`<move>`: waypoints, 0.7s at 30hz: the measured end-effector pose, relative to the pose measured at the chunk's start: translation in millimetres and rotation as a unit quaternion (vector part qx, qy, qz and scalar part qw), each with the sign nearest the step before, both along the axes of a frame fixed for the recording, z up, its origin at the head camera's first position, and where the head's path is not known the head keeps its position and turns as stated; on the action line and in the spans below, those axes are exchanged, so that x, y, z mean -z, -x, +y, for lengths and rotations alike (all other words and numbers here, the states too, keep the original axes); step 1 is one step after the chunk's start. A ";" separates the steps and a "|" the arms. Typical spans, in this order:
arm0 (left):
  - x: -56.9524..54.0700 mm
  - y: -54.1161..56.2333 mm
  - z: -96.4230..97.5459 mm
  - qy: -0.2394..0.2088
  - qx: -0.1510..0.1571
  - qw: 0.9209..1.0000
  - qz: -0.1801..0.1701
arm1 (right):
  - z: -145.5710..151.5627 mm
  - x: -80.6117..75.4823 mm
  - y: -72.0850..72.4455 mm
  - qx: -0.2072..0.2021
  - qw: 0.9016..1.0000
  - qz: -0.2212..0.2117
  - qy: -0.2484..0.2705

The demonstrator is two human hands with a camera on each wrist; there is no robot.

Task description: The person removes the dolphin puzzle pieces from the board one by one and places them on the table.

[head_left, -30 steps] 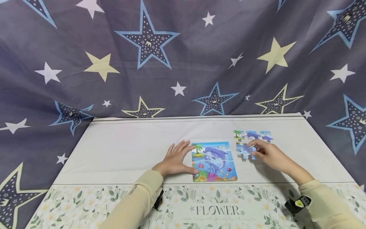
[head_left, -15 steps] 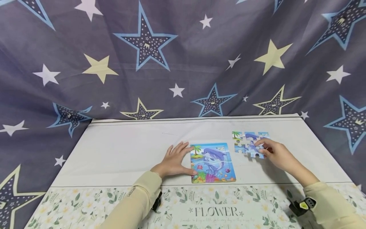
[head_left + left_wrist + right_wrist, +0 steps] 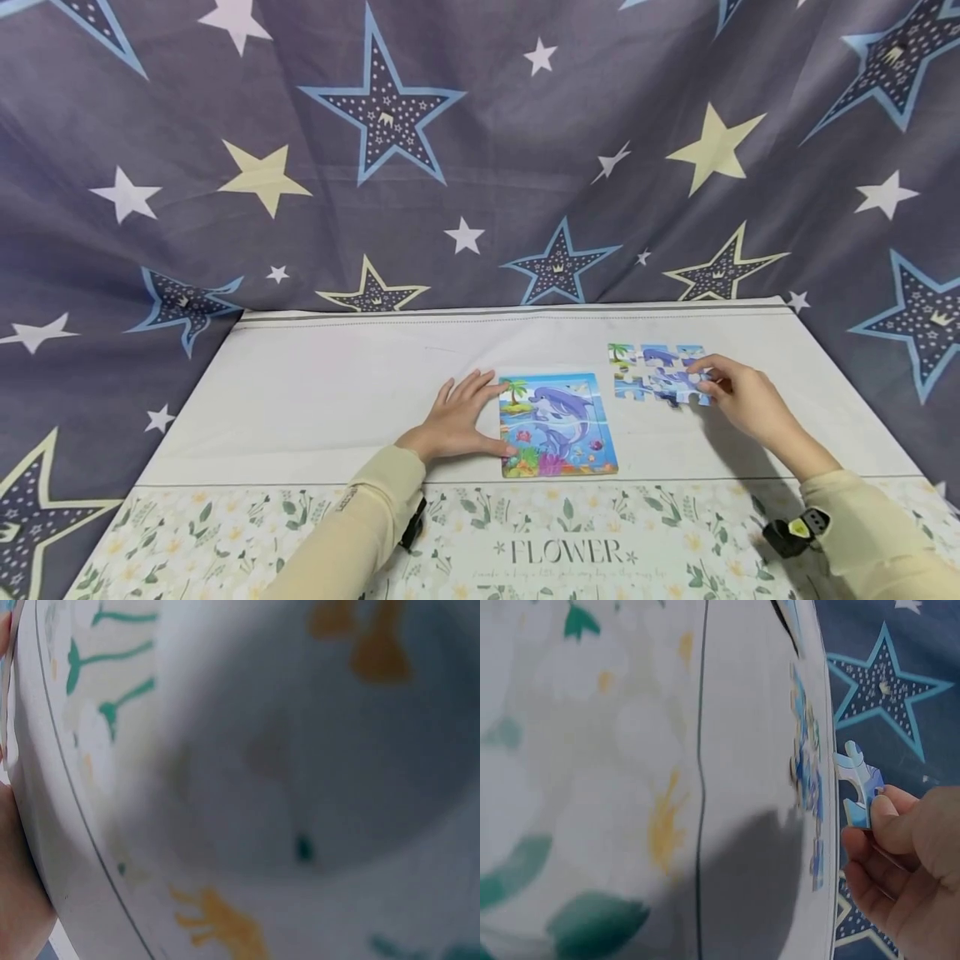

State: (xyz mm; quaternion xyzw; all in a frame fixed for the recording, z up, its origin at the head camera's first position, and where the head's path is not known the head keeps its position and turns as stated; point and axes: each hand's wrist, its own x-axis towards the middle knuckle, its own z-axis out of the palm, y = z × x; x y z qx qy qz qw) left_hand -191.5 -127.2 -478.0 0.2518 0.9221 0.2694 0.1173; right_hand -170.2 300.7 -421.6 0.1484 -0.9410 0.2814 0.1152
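Observation:
A square dolphin puzzle board lies flat on the table. My left hand rests at its left side with the fingers spread, thumb at the lower left edge and fingertips by the upper left corner. To the right of the board, loose jigsaw pieces with palm tree and dolphin parts lie in rough rows. My right hand pinches one blue and purple puzzle piece between thumb and fingers, at the right end of those rows. In the right wrist view this piece is tilted, raised over the tabletop. Only a sliver of the left hand shows in the left wrist view.
The table wears a white cloth with a floral front band marked FLOWER. Behind and at both sides hangs a grey curtain with stars. A dark strapped device sits on the right wrist.
My right hand has shifted to the right along the loose pieces, and the piece it pinches has moved right with it. The left hand and the board keep their place.

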 end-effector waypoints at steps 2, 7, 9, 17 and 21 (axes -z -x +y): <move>-1.7 -0.3 0.4 0.003 0.000 1.000 -0.002 | 4.4 1.3 1.3 0.006 1.000 -0.006 -0.003; -12.2 -4.3 2.1 0.002 0.005 1.000 -0.010 | 15.3 4.8 3.0 0.023 0.999 -0.024 -0.017; -17.2 -6.1 3.6 0.000 0.008 1.000 -0.015 | 19.6 6.5 3.3 0.029 0.999 -0.035 -0.018; -13.8 -5.0 4.1 0.004 0.007 1.000 -0.018 | 33.4 14.0 8.2 0.044 0.997 -0.066 -0.021; -2.8 0.8 1.2 0.007 0.002 1.000 -0.008 | 37.9 16.7 14.8 0.044 0.996 -0.067 -0.023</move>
